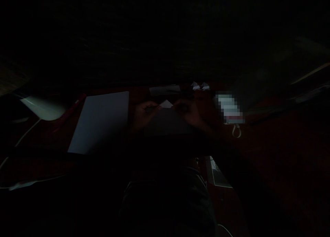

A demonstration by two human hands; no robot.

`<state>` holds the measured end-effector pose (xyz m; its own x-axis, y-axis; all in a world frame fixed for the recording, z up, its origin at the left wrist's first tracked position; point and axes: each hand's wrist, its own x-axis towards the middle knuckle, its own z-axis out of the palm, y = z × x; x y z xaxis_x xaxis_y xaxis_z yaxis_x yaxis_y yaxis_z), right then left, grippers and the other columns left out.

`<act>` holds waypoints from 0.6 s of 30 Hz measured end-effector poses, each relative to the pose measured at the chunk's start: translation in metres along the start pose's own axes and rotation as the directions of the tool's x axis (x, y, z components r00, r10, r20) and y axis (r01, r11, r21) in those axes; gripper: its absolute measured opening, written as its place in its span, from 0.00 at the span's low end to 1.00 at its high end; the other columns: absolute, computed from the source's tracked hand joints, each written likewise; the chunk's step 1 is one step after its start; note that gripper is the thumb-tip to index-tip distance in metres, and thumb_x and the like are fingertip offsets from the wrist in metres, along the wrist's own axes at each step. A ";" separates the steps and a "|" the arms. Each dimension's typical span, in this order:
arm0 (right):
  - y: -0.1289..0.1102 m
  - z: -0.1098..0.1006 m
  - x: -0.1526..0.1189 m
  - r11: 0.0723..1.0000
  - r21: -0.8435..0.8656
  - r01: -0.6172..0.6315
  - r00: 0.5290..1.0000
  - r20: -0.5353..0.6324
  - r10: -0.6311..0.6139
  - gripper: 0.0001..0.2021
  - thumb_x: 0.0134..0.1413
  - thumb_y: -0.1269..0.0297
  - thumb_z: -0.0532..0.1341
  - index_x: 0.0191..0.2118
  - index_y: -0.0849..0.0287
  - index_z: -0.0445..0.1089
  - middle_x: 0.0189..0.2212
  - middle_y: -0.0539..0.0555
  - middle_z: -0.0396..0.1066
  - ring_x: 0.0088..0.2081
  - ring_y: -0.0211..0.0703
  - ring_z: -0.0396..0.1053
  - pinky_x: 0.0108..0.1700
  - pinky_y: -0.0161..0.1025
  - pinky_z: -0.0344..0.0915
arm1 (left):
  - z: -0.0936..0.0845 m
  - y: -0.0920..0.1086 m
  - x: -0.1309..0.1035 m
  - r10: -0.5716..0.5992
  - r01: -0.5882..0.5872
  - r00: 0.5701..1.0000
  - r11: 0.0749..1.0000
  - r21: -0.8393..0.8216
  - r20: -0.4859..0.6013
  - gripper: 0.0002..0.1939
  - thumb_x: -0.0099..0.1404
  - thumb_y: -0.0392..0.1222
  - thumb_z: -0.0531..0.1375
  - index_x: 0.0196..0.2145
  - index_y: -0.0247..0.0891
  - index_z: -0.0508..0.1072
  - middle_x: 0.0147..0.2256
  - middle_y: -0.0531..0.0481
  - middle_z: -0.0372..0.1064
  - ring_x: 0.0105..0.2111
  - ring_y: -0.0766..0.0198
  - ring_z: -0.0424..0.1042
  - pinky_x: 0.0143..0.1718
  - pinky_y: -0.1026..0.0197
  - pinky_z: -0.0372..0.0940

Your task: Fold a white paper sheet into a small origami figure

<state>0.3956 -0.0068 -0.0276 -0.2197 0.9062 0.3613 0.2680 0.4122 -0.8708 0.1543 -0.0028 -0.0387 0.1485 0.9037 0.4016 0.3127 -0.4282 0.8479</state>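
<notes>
The scene is very dark. A small piece of folded white paper (166, 104), pointed at the top, is between my two hands. My left hand (146, 114) pinches its left corner with thumb and finger. At the right corner, my right hand (189, 112) grips the paper the same way, its fingers partly lost in shadow. Under the hands lies a dark grey flat sheet or mat (167, 123) on the reddish-brown table (136, 96).
On the left lie a large pale sheet (103, 121), a dark red strip (68, 113) and a white object (45, 108). Beyond my hands are a paper strip (165, 89) and two small folded paper pieces (200, 86). A blurred-out item with a loop (236, 131) lies right.
</notes>
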 end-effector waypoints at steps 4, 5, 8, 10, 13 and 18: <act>0.002 0.000 0.000 1.000 0.017 0.002 0.999 0.041 -0.003 0.08 0.58 0.57 0.70 0.33 0.55 0.77 0.35 0.53 0.79 0.39 0.46 0.76 0.45 0.44 0.72 | -0.003 0.006 -0.001 0.039 -0.039 0.999 0.999 -0.001 0.026 0.13 0.67 0.51 0.70 0.32 0.41 0.80 0.34 0.50 0.80 0.36 0.58 0.78 0.41 0.56 0.74; 0.002 0.001 0.000 1.000 0.021 0.009 0.999 0.044 -0.010 0.08 0.57 0.56 0.70 0.34 0.55 0.77 0.35 0.52 0.79 0.39 0.46 0.76 0.45 0.44 0.72 | -0.003 0.007 -0.002 0.051 -0.051 0.998 0.999 -0.004 0.038 0.13 0.67 0.51 0.70 0.31 0.40 0.80 0.34 0.49 0.80 0.36 0.59 0.78 0.41 0.57 0.73; 0.001 0.002 -0.001 0.999 0.044 0.013 0.999 0.043 -0.015 0.09 0.57 0.55 0.71 0.36 0.55 0.78 0.36 0.52 0.80 0.40 0.46 0.76 0.46 0.43 0.72 | -0.004 0.011 -0.003 0.064 -0.063 0.994 0.998 -0.009 0.088 0.14 0.67 0.52 0.70 0.31 0.40 0.79 0.34 0.49 0.79 0.35 0.59 0.77 0.40 0.57 0.73; 0.001 0.002 -0.001 0.998 0.062 -0.016 0.999 0.053 0.012 0.12 0.56 0.52 0.72 0.35 0.55 0.78 0.36 0.53 0.79 0.40 0.46 0.76 0.44 0.43 0.72 | -0.004 0.012 -0.003 0.058 -0.057 0.992 0.998 -0.018 0.111 0.17 0.67 0.55 0.70 0.29 0.40 0.79 0.32 0.49 0.79 0.34 0.59 0.77 0.38 0.57 0.72; 0.000 0.001 0.000 0.994 0.092 -0.066 0.996 0.071 0.060 0.16 0.55 0.47 0.73 0.32 0.55 0.76 0.32 0.52 0.77 0.37 0.45 0.75 0.40 0.42 0.71 | -0.002 0.013 -0.003 0.029 -0.024 0.990 0.999 -0.039 0.136 0.19 0.66 0.58 0.70 0.28 0.40 0.78 0.30 0.49 0.79 0.33 0.59 0.77 0.37 0.57 0.72; 0.000 -0.003 0.003 0.979 0.167 -0.118 0.992 0.051 0.111 0.18 0.50 0.47 0.74 0.28 0.55 0.73 0.27 0.50 0.75 0.32 0.43 0.71 0.36 0.41 0.68 | 0.000 0.011 -0.005 -0.031 0.044 0.989 0.995 -0.092 0.141 0.18 0.66 0.57 0.70 0.29 0.40 0.78 0.31 0.49 0.80 0.33 0.59 0.78 0.38 0.57 0.73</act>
<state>0.3977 -0.0040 -0.0253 -0.2359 0.9405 0.2448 0.1317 0.2805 -0.9508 0.1573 -0.0116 -0.0318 0.2697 0.9075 0.3221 0.2315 -0.3858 0.8931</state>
